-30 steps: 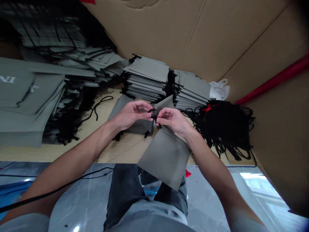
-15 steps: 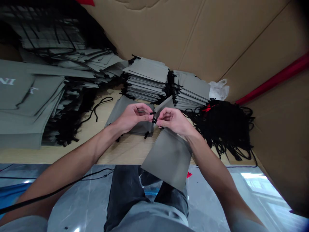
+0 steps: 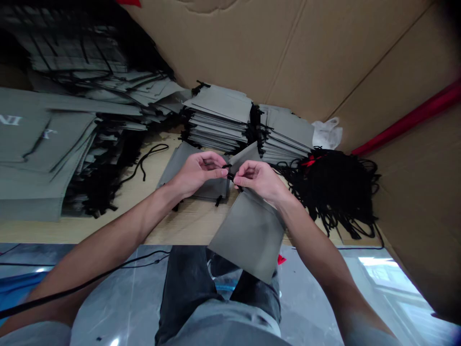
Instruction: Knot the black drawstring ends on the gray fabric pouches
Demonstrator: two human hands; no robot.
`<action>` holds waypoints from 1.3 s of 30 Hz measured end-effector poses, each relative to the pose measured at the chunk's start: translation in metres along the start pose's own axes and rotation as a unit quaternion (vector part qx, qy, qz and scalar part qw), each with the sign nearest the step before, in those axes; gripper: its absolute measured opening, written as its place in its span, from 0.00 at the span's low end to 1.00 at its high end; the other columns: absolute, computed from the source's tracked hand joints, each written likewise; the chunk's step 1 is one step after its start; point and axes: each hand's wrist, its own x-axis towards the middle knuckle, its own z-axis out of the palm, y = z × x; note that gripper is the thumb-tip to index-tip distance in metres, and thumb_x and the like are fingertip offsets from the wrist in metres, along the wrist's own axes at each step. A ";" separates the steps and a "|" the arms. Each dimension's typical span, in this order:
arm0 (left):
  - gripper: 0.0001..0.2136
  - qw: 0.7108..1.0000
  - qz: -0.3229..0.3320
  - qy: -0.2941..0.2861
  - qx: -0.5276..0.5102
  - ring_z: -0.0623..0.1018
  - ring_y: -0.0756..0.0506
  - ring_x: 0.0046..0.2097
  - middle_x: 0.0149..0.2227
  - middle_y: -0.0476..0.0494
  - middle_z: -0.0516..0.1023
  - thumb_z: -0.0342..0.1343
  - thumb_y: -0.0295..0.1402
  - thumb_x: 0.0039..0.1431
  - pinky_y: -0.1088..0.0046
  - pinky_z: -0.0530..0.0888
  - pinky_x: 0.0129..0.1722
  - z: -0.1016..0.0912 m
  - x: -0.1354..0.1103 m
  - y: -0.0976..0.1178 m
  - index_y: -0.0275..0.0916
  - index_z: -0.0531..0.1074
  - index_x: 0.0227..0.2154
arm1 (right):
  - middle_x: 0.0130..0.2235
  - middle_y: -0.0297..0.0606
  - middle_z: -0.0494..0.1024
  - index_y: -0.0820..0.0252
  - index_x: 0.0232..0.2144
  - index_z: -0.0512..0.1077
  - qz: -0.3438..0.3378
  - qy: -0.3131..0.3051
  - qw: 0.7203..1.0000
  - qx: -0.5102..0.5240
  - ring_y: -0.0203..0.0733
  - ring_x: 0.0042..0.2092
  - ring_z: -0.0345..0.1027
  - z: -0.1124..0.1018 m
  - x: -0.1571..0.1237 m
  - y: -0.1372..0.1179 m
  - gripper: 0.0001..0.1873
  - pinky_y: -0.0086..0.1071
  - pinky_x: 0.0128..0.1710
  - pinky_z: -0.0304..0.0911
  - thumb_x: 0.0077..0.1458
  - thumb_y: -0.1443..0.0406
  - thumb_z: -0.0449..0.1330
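Observation:
A grey fabric pouch (image 3: 248,235) hangs in front of me over my lap, held at its top edge. My left hand (image 3: 198,172) and my right hand (image 3: 260,180) meet just above it, both with fingers pinched on the pouch's black drawstring (image 3: 229,174) at the opening. Under my left hand a small pile of finished grey pouches (image 3: 180,161) lies flat on the wooden board (image 3: 173,226).
Two neat stacks of grey pouches (image 3: 219,120) (image 3: 286,134) stand behind my hands against a cardboard wall (image 3: 306,48). A heap of black cords (image 3: 334,187) lies to the right. Larger grey bags (image 3: 39,149) pile up on the left. A loose black cord (image 3: 151,156) lies on the board.
The hands have stayed pinched together at the pouch's top with only small finger shifts. The hanging pouch has swung slightly.

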 end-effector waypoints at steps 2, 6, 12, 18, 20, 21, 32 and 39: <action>0.22 1.000 0.004 0.003 0.005 0.81 0.48 0.37 0.33 0.49 0.82 0.84 0.33 0.34 0.69 0.80 0.45 -0.001 0.001 -0.001 0.36 0.81 0.32 | 0.28 0.30 0.80 0.59 0.29 0.74 0.001 0.003 1.000 0.000 0.36 0.31 0.78 0.000 0.000 0.000 0.26 0.29 0.35 0.70 0.37 0.58 0.85; 0.22 1.000 0.002 -0.001 0.009 0.80 0.49 0.37 0.34 0.49 0.82 0.84 0.34 0.33 0.69 0.79 0.45 -0.001 0.001 -0.002 0.36 0.80 0.32 | 0.28 0.30 0.80 0.59 0.29 0.74 0.005 0.007 1.000 -0.002 0.36 0.31 0.78 0.000 0.000 0.000 0.25 0.30 0.34 0.69 0.37 0.58 0.85; 0.22 1.000 0.000 -0.003 0.012 0.80 0.50 0.38 0.34 0.49 0.82 0.85 0.32 0.33 0.72 0.78 0.45 -0.001 0.001 -0.001 0.36 0.81 0.32 | 0.28 0.30 0.80 0.59 0.29 0.74 0.007 0.010 1.000 0.001 0.36 0.31 0.78 0.000 0.000 0.001 0.25 0.30 0.35 0.68 0.37 0.58 0.85; 0.23 1.000 0.006 0.001 0.019 0.80 0.49 0.38 0.35 0.48 0.82 0.84 0.33 0.33 0.70 0.78 0.45 -0.001 0.002 -0.001 0.36 0.81 0.33 | 0.28 0.31 0.80 0.59 0.28 0.74 0.014 0.011 1.000 -0.003 0.36 0.31 0.77 0.000 0.000 0.001 0.25 0.30 0.35 0.68 0.37 0.58 0.85; 0.22 1.000 0.005 0.001 0.013 0.80 0.49 0.38 0.35 0.48 0.82 0.84 0.33 0.34 0.69 0.78 0.46 -0.002 0.002 -0.001 0.36 0.80 0.33 | 0.28 0.30 0.80 0.59 0.28 0.73 0.016 0.011 1.000 -0.002 0.37 0.31 0.77 0.000 0.000 0.000 0.26 0.31 0.35 0.68 0.37 0.58 0.85; 0.22 1.000 0.004 0.000 0.009 0.80 0.49 0.38 0.34 0.49 0.82 0.84 0.33 0.34 0.69 0.78 0.46 -0.002 0.002 -0.001 0.36 0.80 0.33 | 0.28 0.30 0.80 0.58 0.28 0.73 0.016 0.011 1.000 0.000 0.36 0.31 0.77 0.000 0.000 0.000 0.26 0.31 0.35 0.68 0.37 0.58 0.85; 0.22 1.000 0.002 0.000 -0.006 0.81 0.50 0.38 0.34 0.48 0.83 0.84 0.30 0.33 0.72 0.78 0.45 -0.001 0.002 -0.002 0.36 0.81 0.32 | 0.28 0.30 0.80 0.59 0.27 0.73 0.017 0.007 1.000 0.014 0.37 0.31 0.77 0.000 0.001 0.000 0.27 0.31 0.35 0.69 0.34 0.58 0.85; 0.21 1.000 -0.003 -0.002 -0.010 0.81 0.50 0.38 0.34 0.49 0.83 0.84 0.29 0.34 0.73 0.79 0.45 -0.002 0.002 -0.002 0.36 0.82 0.33 | 0.28 0.31 0.80 0.58 0.28 0.73 0.014 0.004 1.000 0.010 0.37 0.31 0.77 -0.001 0.002 0.004 0.26 0.31 0.36 0.68 0.36 0.57 0.85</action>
